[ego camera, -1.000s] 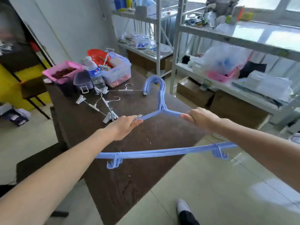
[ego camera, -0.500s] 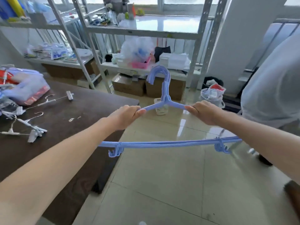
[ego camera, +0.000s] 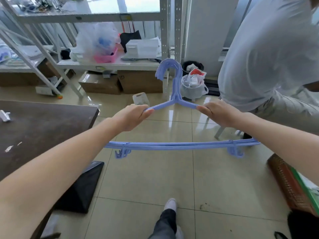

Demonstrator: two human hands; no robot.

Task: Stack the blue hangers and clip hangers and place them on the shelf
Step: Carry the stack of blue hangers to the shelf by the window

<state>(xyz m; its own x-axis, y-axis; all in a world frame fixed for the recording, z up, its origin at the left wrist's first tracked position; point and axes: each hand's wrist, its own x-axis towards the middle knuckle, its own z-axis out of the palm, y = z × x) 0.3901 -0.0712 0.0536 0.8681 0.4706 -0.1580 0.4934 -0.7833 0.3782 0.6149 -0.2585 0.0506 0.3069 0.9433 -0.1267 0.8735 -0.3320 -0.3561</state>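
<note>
Blue plastic hangers (ego camera: 179,145) already stacked & carried w/ left hand (ego camera: 132,118) and right hand (ego camera: 218,113) each clenched on a shoulder bar, hooks toward white metal shelf (ego camera: 110,65) at 11 o'clock; shelving and clip hangers judged still left.

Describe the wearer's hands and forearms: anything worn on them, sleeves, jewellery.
Both forearms are bare up to the frame edge: no sleeve shows. The left hand and right hand wear no gloves. No watch, bracelet or band shows at either wrist, and no ring on the fingers in view.
</note>
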